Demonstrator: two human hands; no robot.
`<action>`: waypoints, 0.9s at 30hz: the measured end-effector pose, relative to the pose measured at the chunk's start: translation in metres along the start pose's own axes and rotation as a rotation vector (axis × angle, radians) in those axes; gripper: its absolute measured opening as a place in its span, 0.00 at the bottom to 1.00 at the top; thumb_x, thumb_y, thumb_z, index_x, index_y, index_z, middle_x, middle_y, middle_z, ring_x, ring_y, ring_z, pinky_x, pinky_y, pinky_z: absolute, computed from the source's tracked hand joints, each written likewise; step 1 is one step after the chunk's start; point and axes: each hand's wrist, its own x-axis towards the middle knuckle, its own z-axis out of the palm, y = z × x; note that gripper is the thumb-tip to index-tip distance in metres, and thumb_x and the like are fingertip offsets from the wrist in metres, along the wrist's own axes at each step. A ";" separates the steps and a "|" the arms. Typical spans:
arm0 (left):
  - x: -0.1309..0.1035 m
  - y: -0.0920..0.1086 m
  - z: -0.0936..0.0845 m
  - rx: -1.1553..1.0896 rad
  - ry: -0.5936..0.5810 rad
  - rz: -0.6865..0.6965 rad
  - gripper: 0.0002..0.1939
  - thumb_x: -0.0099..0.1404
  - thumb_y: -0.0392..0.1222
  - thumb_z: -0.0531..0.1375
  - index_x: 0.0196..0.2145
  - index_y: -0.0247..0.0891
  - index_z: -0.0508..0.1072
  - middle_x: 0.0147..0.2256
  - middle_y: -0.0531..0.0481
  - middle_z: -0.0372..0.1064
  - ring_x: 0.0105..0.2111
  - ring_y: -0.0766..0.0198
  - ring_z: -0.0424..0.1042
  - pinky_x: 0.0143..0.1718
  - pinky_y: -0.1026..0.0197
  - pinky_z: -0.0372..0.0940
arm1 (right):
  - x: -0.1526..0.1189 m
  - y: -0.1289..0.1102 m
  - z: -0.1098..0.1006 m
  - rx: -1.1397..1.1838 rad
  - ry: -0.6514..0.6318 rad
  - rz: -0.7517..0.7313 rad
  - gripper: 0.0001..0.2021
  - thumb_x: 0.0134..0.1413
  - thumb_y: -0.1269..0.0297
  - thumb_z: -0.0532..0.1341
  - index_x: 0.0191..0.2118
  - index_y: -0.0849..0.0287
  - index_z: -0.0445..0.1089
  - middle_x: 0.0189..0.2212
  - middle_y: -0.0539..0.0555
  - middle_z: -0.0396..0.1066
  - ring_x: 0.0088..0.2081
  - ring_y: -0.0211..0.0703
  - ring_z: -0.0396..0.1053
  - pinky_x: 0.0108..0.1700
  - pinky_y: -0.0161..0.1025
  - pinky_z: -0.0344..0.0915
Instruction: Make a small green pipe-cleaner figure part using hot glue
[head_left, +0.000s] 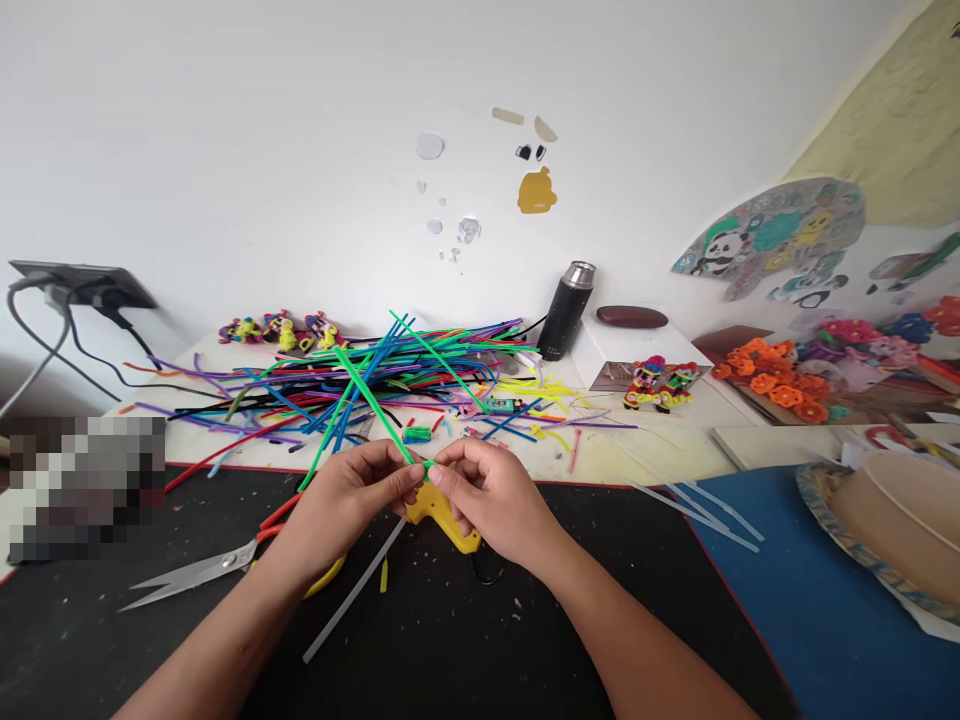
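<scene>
Fingers of my left hand (367,490) are pinched on a bright green pipe cleaner (375,405), whose long part slants up and to the left over the pile. My right hand (487,490) is closed on the same green stem at its lower end, fingertips nearly touching those of my left hand. Behind and below my hands lies a yellow glue gun (448,517), partly hidden, with a clear glue stick (352,592) beside it. Scissors with red handles (217,568) rest on the black mat (450,670), left of my left forearm.
Colourful pipe cleaners (285,388) are heaped along the wall. Small fuzzy figures (279,330) stand behind them, more (656,385) at right. A black flask (566,312) leans near a white box (637,345). A tan bowl (892,520) is far right.
</scene>
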 end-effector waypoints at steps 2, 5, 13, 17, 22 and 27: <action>0.000 0.000 0.000 -0.004 -0.019 -0.015 0.18 0.59 0.56 0.75 0.27 0.38 0.79 0.26 0.50 0.76 0.26 0.63 0.72 0.30 0.63 0.69 | 0.001 -0.001 0.000 -0.004 0.009 -0.001 0.07 0.67 0.59 0.64 0.39 0.57 0.71 0.19 0.42 0.66 0.16 0.33 0.63 0.21 0.30 0.60; 0.001 -0.001 0.002 -0.057 -0.070 -0.045 0.18 0.61 0.56 0.73 0.28 0.38 0.80 0.26 0.50 0.75 0.26 0.64 0.71 0.30 0.63 0.68 | 0.001 -0.001 0.000 -0.014 0.006 0.000 0.08 0.67 0.59 0.63 0.37 0.57 0.71 0.18 0.42 0.65 0.15 0.32 0.61 0.21 0.31 0.59; 0.000 0.001 0.004 -0.075 -0.098 -0.059 0.18 0.62 0.56 0.72 0.31 0.37 0.79 0.26 0.51 0.72 0.26 0.63 0.69 0.27 0.64 0.67 | 0.002 0.000 0.001 0.075 -0.027 0.034 0.11 0.64 0.54 0.65 0.39 0.57 0.70 0.17 0.41 0.65 0.15 0.33 0.61 0.20 0.31 0.58; 0.000 0.004 0.004 0.014 -0.092 -0.035 0.19 0.61 0.57 0.72 0.30 0.38 0.78 0.26 0.52 0.72 0.25 0.64 0.69 0.28 0.64 0.67 | 0.001 0.001 0.001 0.047 -0.017 0.032 0.11 0.65 0.54 0.65 0.39 0.57 0.70 0.19 0.42 0.66 0.16 0.33 0.63 0.21 0.31 0.59; 0.000 0.003 0.008 -0.080 -0.147 -0.056 0.17 0.60 0.54 0.73 0.32 0.38 0.77 0.28 0.51 0.74 0.26 0.63 0.72 0.30 0.63 0.70 | 0.002 0.002 0.001 0.023 0.046 -0.001 0.10 0.64 0.55 0.65 0.38 0.57 0.70 0.18 0.42 0.66 0.15 0.33 0.62 0.20 0.30 0.58; 0.001 0.001 0.011 -0.120 -0.135 -0.071 0.18 0.56 0.53 0.76 0.31 0.38 0.77 0.27 0.51 0.74 0.27 0.62 0.71 0.29 0.63 0.70 | 0.002 0.000 0.001 0.077 0.052 -0.009 0.12 0.63 0.53 0.65 0.37 0.57 0.69 0.18 0.41 0.65 0.15 0.33 0.62 0.20 0.30 0.58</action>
